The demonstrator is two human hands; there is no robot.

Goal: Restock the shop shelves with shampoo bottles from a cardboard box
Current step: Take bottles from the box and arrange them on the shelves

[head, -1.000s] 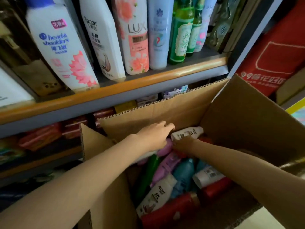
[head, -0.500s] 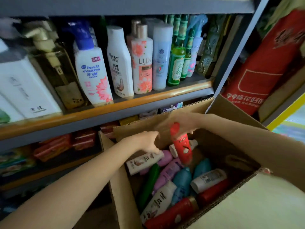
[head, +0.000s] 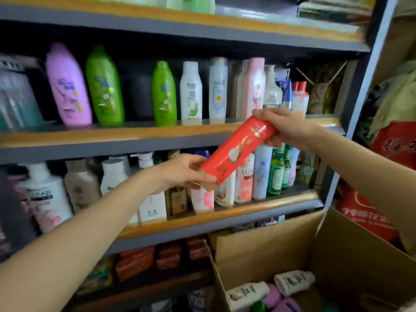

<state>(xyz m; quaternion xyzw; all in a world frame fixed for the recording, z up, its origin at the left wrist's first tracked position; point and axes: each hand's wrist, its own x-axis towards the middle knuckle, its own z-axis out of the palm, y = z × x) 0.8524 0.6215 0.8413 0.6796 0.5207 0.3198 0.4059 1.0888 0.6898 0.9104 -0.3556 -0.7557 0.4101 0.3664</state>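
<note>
Both hands grip red shampoo bottle [head: 238, 152], held tilted in front of shelves.

Left hand [head: 184, 173] curls fingers round the lower end, right hand [head: 286, 129] wraps the upper end; two-hand hold probably to turn the bottle upright and aim it at a shelf slot. Cardboard box [head: 337, 248] sits low right, nearest, flaps open, white and purple bottles lying inside, so more stock left. Behind the bottle, lower shelf [head: 225, 213] packed with white and pink bottles. Further back, upper shelf [head: 112, 134] has purple, green and white bottles standing label-out with a gap between the greens; likely target, can't confirm. Versus half a second ago: red bottle was hanging over the box in the right hand only, left hand reaching into the box; now it's up at shelf height with both hands on it, view raised.
</note>
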